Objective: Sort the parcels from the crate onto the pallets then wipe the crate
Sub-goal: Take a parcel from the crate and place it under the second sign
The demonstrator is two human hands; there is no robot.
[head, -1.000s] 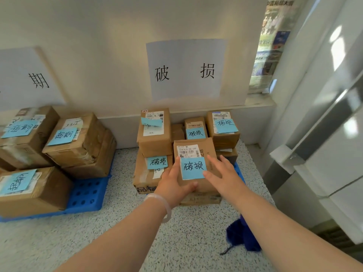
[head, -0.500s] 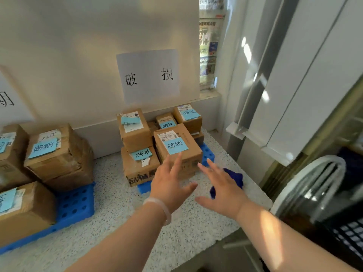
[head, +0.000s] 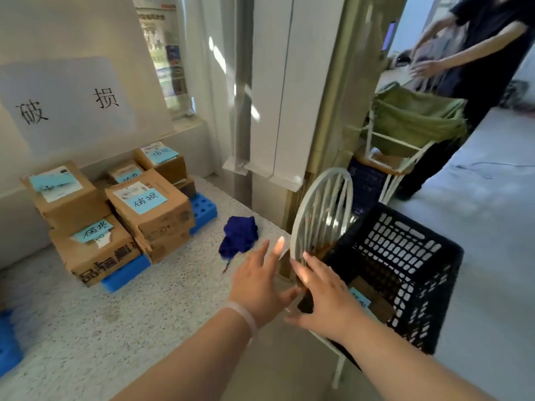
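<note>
Several brown parcels [head: 150,206] with blue labels are stacked on a blue pallet [head: 204,209] below a paper wall sign. A black plastic crate [head: 405,264] stands at the right on a white chair [head: 321,215]. Inside it lies at least one brown parcel [head: 373,299] with a blue label. My left hand [head: 260,279] hovers empty with fingers spread, between the pallet and the crate. My right hand [head: 321,296] is spread over the crate's near-left rim and holds nothing. A dark blue cloth [head: 238,235] lies crumpled on the speckled platform beside the pallet.
The speckled platform [head: 115,308] ends just left of the crate. A second blue pallet [head: 8,342] shows at the far left edge. A white door frame [head: 269,111] rises behind the chair. A person [head: 474,62] stands at the back right by a green cart [head: 414,120].
Both hands left the top parcel on the pallet and swung right toward the crate. The view turned right, bringing the crate, chair and the other person into sight.
</note>
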